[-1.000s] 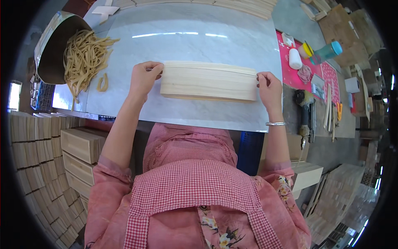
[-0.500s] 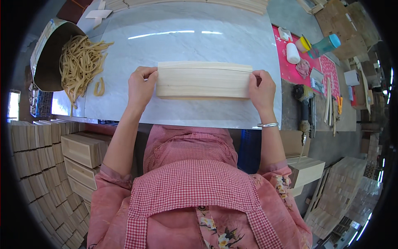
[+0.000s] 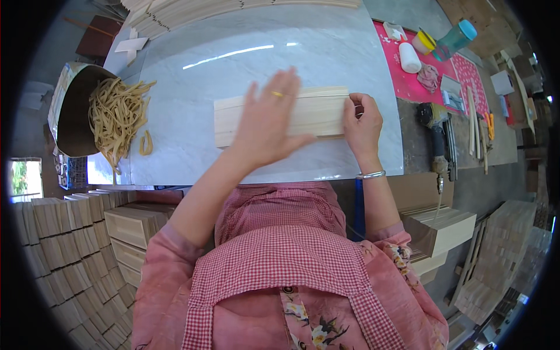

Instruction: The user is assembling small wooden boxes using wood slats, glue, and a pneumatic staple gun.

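A long, pale wooden piece (image 3: 322, 115) lies crosswise on the marbled white table (image 3: 192, 81), a seam running along its far part. Whether it is a closed box or stacked boards, I cannot tell. My left hand (image 3: 265, 125) is spread flat over its left half, slightly blurred, covering much of the surface; whether the palm touches the wood is unclear. At the right end, my right hand (image 3: 363, 123) pinches the edge between thumb and fingers.
Tan rubber bands (image 3: 119, 111) spill from a tipped container (image 3: 61, 105) on the left; one loose band (image 3: 146, 143) lies nearby. Wooden strips (image 3: 233, 13) line the far edge. Right are a white bottle (image 3: 409, 58), teal bottle (image 3: 455, 41) and power tool (image 3: 436, 137). Wooden boxes (image 3: 125, 227) stand below left.
My left hand has let go of the piece's left end and moved right, opening over its top. My right hand stays at the right end. The view has shifted slightly.
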A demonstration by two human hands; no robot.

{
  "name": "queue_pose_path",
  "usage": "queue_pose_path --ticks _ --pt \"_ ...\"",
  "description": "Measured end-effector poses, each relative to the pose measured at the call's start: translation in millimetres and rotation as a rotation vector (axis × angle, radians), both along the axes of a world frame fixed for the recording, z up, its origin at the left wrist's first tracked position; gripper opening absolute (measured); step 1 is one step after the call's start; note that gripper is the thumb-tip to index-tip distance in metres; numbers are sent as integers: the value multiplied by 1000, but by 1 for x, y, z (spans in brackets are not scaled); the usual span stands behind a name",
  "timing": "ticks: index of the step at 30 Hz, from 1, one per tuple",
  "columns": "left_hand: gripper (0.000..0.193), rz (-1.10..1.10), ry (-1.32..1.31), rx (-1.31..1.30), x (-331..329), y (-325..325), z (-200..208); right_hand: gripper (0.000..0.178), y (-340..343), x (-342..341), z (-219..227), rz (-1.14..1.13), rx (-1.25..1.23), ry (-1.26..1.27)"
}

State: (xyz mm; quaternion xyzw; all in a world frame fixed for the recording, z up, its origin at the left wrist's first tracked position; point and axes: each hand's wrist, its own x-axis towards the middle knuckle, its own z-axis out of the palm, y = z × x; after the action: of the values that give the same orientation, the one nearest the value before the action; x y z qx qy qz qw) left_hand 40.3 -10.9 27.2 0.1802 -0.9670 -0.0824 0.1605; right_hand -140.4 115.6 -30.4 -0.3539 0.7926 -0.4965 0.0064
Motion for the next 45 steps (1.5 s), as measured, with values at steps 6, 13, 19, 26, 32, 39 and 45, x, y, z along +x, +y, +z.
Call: queue_pose_path --ticks 6,13,19,26,32,39,45 --pt "101 -109 -90 30 -48 15 -19 11 -1 0 -3 26 -64 34" --pt "90 -145 21 -21 -57 12 -28 12 0 2 -4 10 -114 1" --pt "86 -193 58 121 -59 8 -31 11 0 1 -7 6 -177 -56" --pt "81 -175 91 179 -59 9 -30 9 0 -2 -8 41 -161 -64" --pt "79 -173 79 194 -62 9 -30 8 0 -1 -9 28 -182 -126" --pt "80 -182 65 190 -62 9 -30 12 -3 6 -8 -7 -216 -155" --pt "79 -175 47 222 -64 10 -27 14 -1 0 -9 12 -220 -131"
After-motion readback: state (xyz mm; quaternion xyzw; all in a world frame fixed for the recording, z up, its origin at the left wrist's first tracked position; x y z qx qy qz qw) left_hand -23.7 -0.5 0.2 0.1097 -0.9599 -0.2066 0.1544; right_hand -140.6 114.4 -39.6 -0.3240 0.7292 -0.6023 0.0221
